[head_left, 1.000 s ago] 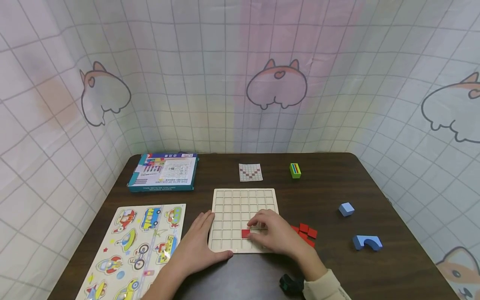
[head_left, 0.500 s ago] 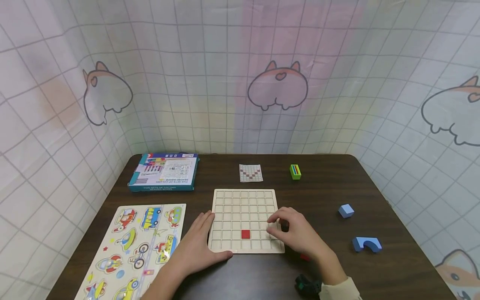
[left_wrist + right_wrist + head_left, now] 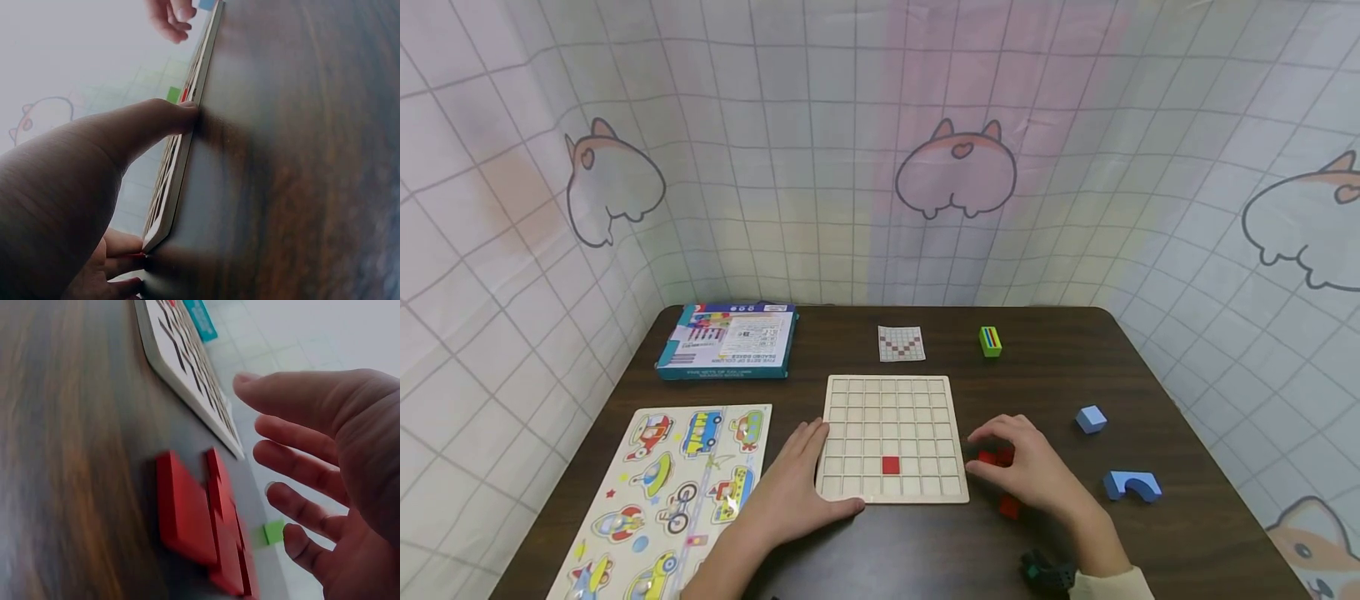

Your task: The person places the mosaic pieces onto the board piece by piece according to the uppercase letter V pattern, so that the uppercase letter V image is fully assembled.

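Observation:
A cream board (image 3: 857, 432) with a grid of square cells lies mid-table. One red square tile (image 3: 891, 465) sits in a cell of its second row from the front. My left hand (image 3: 797, 487) rests against the board's front left corner, fingers fairly straight along the left edge and thumb at the front edge. Right of the board, my right hand (image 3: 1026, 465) hovers over several loose red tiles (image 3: 1009, 506), partly hiding them. In the right wrist view, thumb and fingers are spread apart with nothing between them, above the red tiles (image 3: 184, 512).
A small card (image 3: 902, 343) with a grid pattern lies behind the board, near a green block (image 3: 990, 342). Far left are a flat box (image 3: 727, 342) and a vehicle picture board (image 3: 658, 500). A blue cube (image 3: 1091, 419) and blue arch (image 3: 1132, 485) stand on the right.
My right hand has left the red tile in its cell and moved right, off the board to the loose tiles. The left hand has stayed at the board's corner.

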A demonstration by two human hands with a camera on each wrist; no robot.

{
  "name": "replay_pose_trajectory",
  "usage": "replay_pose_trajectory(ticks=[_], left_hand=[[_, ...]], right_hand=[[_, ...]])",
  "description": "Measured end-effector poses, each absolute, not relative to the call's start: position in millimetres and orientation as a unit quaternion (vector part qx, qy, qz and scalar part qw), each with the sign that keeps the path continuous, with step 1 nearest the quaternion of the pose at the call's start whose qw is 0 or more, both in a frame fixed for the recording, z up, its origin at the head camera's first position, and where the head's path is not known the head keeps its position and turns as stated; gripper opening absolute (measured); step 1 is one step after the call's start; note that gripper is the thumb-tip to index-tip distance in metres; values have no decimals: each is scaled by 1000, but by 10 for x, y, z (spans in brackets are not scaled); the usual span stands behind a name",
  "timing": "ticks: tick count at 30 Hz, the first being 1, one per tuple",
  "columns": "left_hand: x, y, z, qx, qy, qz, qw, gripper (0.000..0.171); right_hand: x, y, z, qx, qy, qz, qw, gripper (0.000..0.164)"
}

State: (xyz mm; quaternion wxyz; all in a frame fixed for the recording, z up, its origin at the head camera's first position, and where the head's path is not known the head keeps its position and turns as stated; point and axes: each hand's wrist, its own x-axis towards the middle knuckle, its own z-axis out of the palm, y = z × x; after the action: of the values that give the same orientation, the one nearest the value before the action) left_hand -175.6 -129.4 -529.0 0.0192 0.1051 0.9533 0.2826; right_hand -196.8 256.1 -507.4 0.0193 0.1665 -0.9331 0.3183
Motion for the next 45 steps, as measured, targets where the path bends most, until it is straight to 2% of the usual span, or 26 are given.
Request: replay_pose_trajectory(ticks=[11, 28, 45], left_hand=[[-1763, -1307, -5262, 104, 954, 282, 18, 132], [-1757, -1313, -5294, 107, 953, 282, 21, 132], [-1741, -1306, -5278, 113, 952, 283, 16, 131]], right_hand=[[-1981, 2700, -5118, 160, -944, 288, 10, 38], [-1985, 2694, -5238, 151, -946, 285, 19, 21], [-1973, 2617, -5193, 180, -939, 288, 52, 23]])
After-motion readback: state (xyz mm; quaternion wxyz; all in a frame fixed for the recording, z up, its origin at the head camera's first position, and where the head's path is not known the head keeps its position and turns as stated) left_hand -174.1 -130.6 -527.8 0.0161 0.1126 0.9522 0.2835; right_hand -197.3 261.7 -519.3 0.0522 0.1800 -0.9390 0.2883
